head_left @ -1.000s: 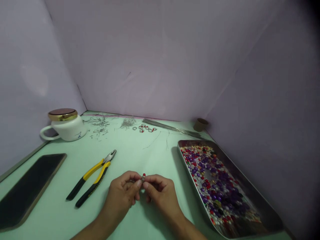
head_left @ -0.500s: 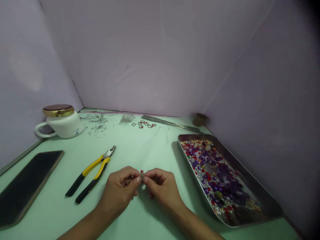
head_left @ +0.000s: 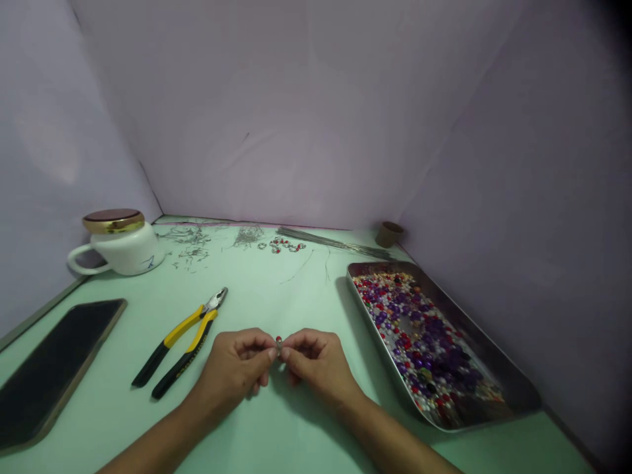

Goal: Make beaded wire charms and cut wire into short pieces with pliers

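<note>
Near the front middle of the green table, my left hand [head_left: 237,368] and my right hand [head_left: 318,368] meet fingertip to fingertip. Both pinch a small ring-like wire piece with a red bead [head_left: 279,340], which sticks up between the fingertips. Its lower part is hidden by my thumbs. Pliers [head_left: 190,339] with yellow and black handles lie to the left of my left hand. On the right stands a metal tray [head_left: 380,345] holding purple, red, white and gold beads [head_left: 419,329].
A dark phone [head_left: 54,368] lies at the left, with a white lidded mug [head_left: 128,250] behind it. Along the back are wire scraps [head_left: 190,237], finished-looking red-beaded rings [head_left: 289,245], a bundle of straight wires [head_left: 336,242] and a small brown cup [head_left: 389,234].
The view has shifted slightly, so the tray appears a little further left. Both hands keep their pinch on the beaded piece, with hardly any movement.
</note>
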A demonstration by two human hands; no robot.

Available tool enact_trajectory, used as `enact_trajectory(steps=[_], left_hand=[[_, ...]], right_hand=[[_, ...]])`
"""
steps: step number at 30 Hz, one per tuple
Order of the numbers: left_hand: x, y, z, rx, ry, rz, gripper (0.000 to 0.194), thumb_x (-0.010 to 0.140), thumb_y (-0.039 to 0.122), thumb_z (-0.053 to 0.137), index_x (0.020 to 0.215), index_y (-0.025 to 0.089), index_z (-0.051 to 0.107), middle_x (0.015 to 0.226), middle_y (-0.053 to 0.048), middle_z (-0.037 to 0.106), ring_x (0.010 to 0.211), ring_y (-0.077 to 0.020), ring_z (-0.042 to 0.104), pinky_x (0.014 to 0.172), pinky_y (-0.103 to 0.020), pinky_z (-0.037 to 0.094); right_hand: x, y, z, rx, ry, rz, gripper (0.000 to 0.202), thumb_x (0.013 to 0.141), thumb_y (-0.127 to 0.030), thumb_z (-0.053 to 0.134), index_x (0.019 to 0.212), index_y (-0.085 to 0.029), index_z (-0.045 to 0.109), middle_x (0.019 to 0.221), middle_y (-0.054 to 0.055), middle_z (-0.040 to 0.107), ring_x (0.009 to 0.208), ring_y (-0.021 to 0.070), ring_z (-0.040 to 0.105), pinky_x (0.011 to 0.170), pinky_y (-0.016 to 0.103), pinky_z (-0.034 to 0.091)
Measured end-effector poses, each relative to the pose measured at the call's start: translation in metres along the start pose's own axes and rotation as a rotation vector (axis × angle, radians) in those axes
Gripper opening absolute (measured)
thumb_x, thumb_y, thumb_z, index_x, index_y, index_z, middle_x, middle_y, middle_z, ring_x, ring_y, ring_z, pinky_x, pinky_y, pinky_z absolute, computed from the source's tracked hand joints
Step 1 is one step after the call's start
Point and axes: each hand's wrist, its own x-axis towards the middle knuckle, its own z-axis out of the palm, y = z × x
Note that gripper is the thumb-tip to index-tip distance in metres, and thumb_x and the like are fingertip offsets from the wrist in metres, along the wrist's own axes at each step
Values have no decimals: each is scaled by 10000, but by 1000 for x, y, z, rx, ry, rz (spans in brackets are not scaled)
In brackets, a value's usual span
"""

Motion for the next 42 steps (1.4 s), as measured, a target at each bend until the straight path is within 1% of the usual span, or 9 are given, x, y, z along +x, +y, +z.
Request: enact_trajectory(steps=[3, 12, 21, 23, 26, 30, 36, 39, 42], left_hand=[[0, 1, -1, 3, -16, -9, 135, 670, 256, 588, 600, 141, 605, 366, 33, 502, 320, -68, 401, 350, -178, 313], [-3, -1, -1, -6, -30, 59, 122, 684, 234, 581, 603, 145, 599, 372, 37, 500, 341, -74, 417, 362, -175, 320], [-4, -6, -1, -45, -68, 50, 142, 714, 243, 564, 609, 148, 575, 359, 54, 472, 325, -54, 355, 345, -162, 268], [-3, -8, -1, -84, -76, 58, 148, 720, 250, 573, 619, 144, 579, 362, 52, 480, 330, -51, 358, 350, -160, 264], [0, -9, 0, -235, -73, 39, 140, 730, 258, 587, 651, 142, 585, 361, 56, 480, 337, -44, 354, 355, -152, 244], [5, -7, 3, -371, -75, -15, 130, 720, 253, 606, 659, 140, 585, 369, 55, 489, 343, -43, 373, 360, -150, 259], [8, -6, 3, -352, -80, -16, 141, 703, 277, 612, 670, 142, 587, 394, 42, 514, 360, -58, 409, 364, -161, 299], [8, -6, 3, -285, -39, -3, 147, 686, 274, 630, 736, 136, 617, 396, 43, 525, 355, -67, 418, 359, -170, 312], [7, -4, 4, -216, 22, 13, 167, 653, 276, 652, 731, 131, 628, 392, 40, 535, 346, -79, 436, 359, -183, 329]], right_hand=[[0, -2, -1, -7, -29, 20, 211, 539, -306, 740, 575, -134, 623, 423, -45, 541, 339, 63, 466, 351, 178, 360], [-2, -5, -3, -12, -52, 4, 145, 562, -247, 711, 580, -133, 623, 452, -47, 543, 367, 59, 459, 384, 186, 354], [-3, -4, -3, 0, -95, -29, 120, 598, -233, 686, 588, -140, 611, 448, -59, 524, 385, 59, 453, 410, 189, 354], [-3, -4, -4, -1, -105, -41, 130, 613, -244, 684, 598, -139, 610, 455, -55, 530, 390, 61, 462, 416, 190, 359], [-3, -4, -5, 37, -122, -63, 177, 633, -295, 690, 635, -133, 619, 471, -44, 542, 408, 70, 490, 435, 200, 383], [0, 0, -4, 88, -90, -85, 224, 603, -319, 728, 689, -139, 626, 505, -36, 553, 421, 80, 502, 439, 221, 415], [4, 5, -1, 41, 7, -146, 197, 588, -275, 740, 652, -148, 604, 620, -11, 567, 433, 77, 489, 395, 213, 398], [6, 5, -2, 85, -10, -68, 225, 601, -300, 732, 660, -141, 585, 493, -33, 538, 384, 78, 477, 396, 218, 400], [7, 5, -4, 98, -14, -29, 245, 596, -314, 737, 668, -128, 595, 460, -31, 539, 372, 78, 480, 403, 214, 390]])
